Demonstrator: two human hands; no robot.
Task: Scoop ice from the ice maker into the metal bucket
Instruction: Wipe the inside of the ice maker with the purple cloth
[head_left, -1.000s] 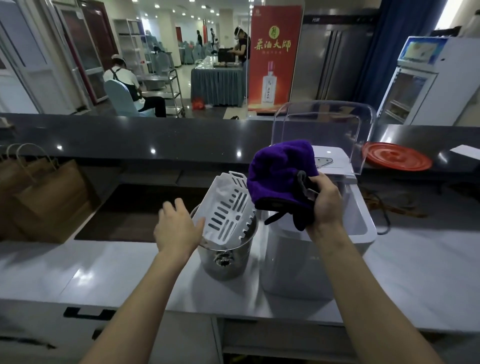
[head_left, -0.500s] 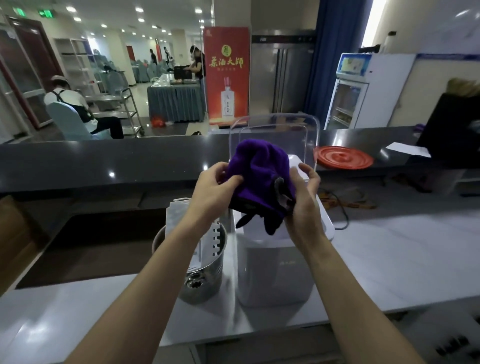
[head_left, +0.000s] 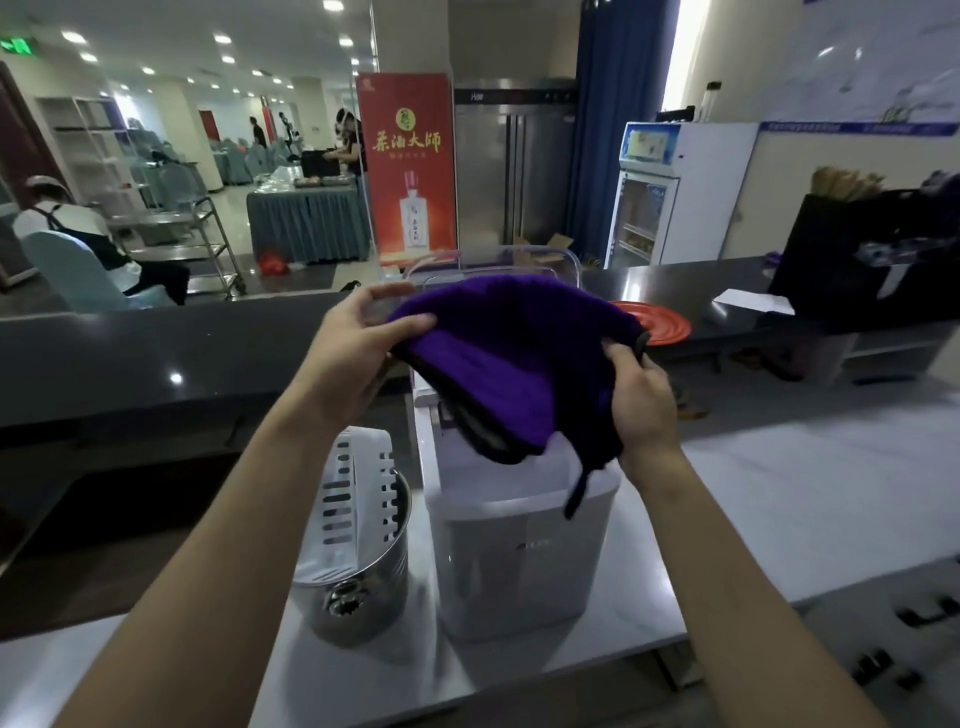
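both my left hand (head_left: 358, 343) and right hand (head_left: 641, 410) pinch a purple cloth (head_left: 514, 353) by its edges above the open ice maker (head_left: 519, 545), the metal bucket (head_left: 363, 597) below my left wrist holding a slotted white basket (head_left: 353, 499); scooping looks on hold, and the next move needs a freed hand.

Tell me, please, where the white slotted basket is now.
The slotted basket stands in the metal bucket, left of centre in the head view, just left of the ice maker.
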